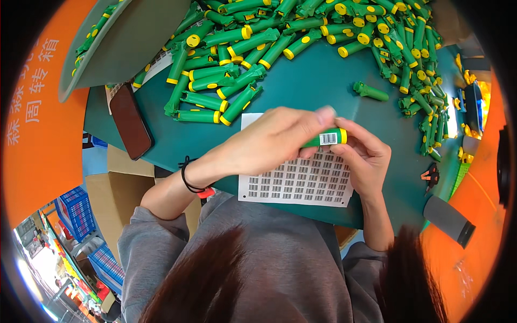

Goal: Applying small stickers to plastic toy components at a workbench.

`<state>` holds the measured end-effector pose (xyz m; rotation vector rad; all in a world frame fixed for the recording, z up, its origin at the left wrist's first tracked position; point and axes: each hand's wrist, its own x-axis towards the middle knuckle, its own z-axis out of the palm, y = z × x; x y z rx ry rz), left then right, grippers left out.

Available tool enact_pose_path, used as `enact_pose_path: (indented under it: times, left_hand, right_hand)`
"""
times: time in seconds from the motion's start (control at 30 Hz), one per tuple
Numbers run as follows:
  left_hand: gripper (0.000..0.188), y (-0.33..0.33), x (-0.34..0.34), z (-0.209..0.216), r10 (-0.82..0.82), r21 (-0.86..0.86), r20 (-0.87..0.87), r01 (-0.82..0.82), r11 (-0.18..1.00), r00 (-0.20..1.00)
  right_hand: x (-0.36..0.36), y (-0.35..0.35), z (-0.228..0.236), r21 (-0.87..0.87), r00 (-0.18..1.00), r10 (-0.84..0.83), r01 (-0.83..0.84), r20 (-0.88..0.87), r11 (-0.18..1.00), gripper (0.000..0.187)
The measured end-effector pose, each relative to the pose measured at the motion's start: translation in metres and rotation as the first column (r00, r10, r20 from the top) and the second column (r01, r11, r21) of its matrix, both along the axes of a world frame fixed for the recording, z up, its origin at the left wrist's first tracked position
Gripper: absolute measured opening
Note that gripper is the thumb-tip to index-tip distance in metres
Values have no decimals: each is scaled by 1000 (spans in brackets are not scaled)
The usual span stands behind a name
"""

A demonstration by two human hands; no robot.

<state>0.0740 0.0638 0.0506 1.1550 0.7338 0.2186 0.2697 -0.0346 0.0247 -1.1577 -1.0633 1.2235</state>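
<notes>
Both my hands hold a green plastic tube [343, 135] with a yellow end cap, kept level over the sheet. A white barcode sticker [328, 138] lies on its side. My left hand [274, 137] is wrapped round the green part, its thumb slightly blurred above the sticker; the tube's left end is hidden behind it. At the yellow cap, the thumb and fingers of my right hand [369, 159] pinch the tube. Beneath them a white sheet of barcode stickers [296, 202] rests on the green table [188, 145], partly covered by my left hand.
Piles of similar green tubes [264, 40] spread across the back and right. One loose tube [370, 91] lies apart. A dark phone [131, 123] sits left, beside a tilted grey bin [124, 48]. A grey cylinder [448, 220] stands right; an open cardboard box [126, 188] is below left.
</notes>
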Motion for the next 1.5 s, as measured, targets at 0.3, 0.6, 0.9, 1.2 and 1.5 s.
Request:
enact_pose_path:
  times: [0.3,0.6,0.9,1.2,1.5]
  left_hand:
    - [50,70,-98,66,519,972,225,-229,-57,825]
    - [13,108,-114,71,642,771,356,175,-613,679]
    - [23,-16,-15,-51,174,999,24,-16,-50,984]
    - [22,-12,-11,-62,132,992,102,-90,-92,986]
    - [21,-8,-13,-55,179,958,252,-272,92,951]
  right_hand:
    - [15,13,10,115,736,-50,-38,676,993,41]
    - [1,17,-5,31,653,4,-43,758,999,13]
    - [4,14,-11,15,725,-22,17,689,1000,11]
    - [3,15,-11,11,714,-37,41,699,999,11]
    - [33,102,19,437,254,-395,-141,883,888,28]
